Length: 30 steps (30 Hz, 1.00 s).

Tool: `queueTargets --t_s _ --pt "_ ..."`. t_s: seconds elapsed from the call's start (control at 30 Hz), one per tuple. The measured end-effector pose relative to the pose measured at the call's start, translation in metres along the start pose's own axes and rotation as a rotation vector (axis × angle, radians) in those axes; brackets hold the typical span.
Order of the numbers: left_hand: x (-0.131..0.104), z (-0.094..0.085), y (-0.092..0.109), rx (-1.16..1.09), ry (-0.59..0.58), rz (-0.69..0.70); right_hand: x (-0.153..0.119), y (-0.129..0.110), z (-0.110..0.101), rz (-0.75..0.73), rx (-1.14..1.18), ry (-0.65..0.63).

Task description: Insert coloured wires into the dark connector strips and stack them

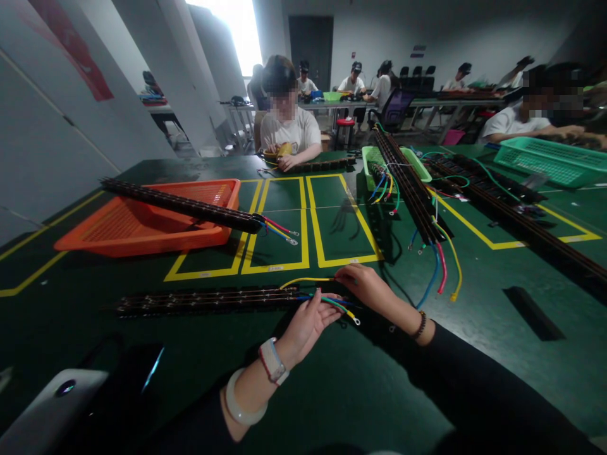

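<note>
From where I stand, the right hand (363, 284) has its fingers pinched on a thin yellow wire (308, 279), seemingly to separate it, while the left hand (303, 328) loosely cradles a ring-tipped green wire (333, 303) beside the long black strip assembly (203, 302), flat on the green counter (379, 392)

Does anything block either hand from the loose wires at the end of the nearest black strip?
Nothing visible does. The right hand pinches the yellow wire, and the green wire crosses the left hand. The orange basket sits beyond the black strip, outside that gap.
</note>
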<state>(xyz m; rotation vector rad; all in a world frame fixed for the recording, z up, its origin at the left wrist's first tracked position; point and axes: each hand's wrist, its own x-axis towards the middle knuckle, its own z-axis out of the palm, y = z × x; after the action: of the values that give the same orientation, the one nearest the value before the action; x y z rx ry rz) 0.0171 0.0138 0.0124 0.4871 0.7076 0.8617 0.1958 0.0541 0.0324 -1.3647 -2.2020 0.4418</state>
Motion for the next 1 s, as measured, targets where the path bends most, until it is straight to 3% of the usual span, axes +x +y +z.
queueTargets --t_s 0.13,0.27,0.43,0.63,0.8,1.0 --pt "0.000 0.000 0.000 0.007 0.010 -0.017 0.001 0.003 0.004 0.007 -0.040 -0.043" --pt "0.000 0.001 0.001 -0.009 0.003 -0.021 -0.003 -0.010 -0.013 0.039 -0.129 -0.061" --pt "0.000 0.001 0.000 -0.020 -0.006 -0.001 -0.012 -0.030 -0.031 0.029 -0.317 -0.277" --pt "0.003 -0.003 -0.003 -0.031 -0.088 0.022 -0.023 -0.046 -0.018 0.005 -0.567 -0.414" --pt "0.001 0.000 -0.003 -0.017 -0.026 0.001 -0.023 -0.047 -0.018 -0.007 -0.598 -0.390" --pt "0.000 0.004 -0.001 -0.004 -0.036 0.003 -0.019 -0.046 -0.027 -0.022 -0.657 -0.252"
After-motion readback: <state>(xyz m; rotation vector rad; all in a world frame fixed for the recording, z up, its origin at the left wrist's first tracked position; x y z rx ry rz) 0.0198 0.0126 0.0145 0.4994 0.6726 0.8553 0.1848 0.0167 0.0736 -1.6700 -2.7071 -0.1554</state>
